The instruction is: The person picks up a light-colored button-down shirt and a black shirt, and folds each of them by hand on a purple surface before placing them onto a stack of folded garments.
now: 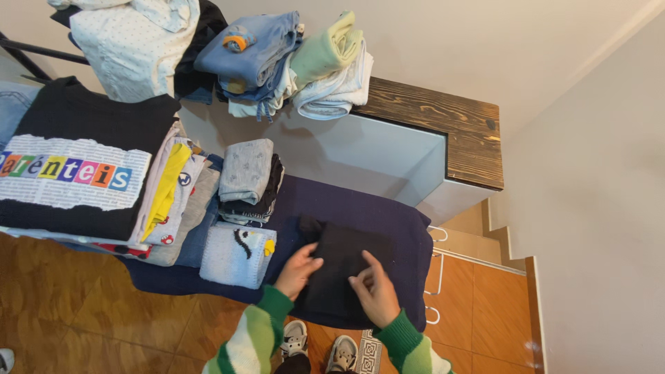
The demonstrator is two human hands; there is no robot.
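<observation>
Striped green and white sleeves at the bottom edge, grey sneakers (317,344) below them on orange floor tiles (83,305)

Left hand (298,270) laid flat, fingers close together, palm pressing the near left edge of a black garment (343,266)

Right hand (375,291) loosely curled, fingertips pinching or smoothing the cloth at its near right side; exact grip hard to tell

Black garment folded to a rough rectangle, lying on a dark blue padded board (388,215), between both hands and partly under them

Probably light, soft and floppy, no stiffness, likely to sag if lifted by one corner; best taken along a folded edge or scooped under with both palms so the fold keeps

Just left of the left hand, a folded pale blue knit with a black and yellow figure (235,255)

Behind that, a small stack topped by a grey folded piece (246,170)

Further left, a taller pile of folded clothes with yellow, white and grey layers (173,201), and on top a big black shirt with a coloured print (76,166)

Beyond the board, a pale blue cabinet with a dark wooden top (450,128)

On its far left end, more folded clothes: blue pieces (253,55), a pale green towel (325,48) over white ones

Farthest back, a white dotted garment (131,41) hanging at the upper left, plain wall behind
</observation>
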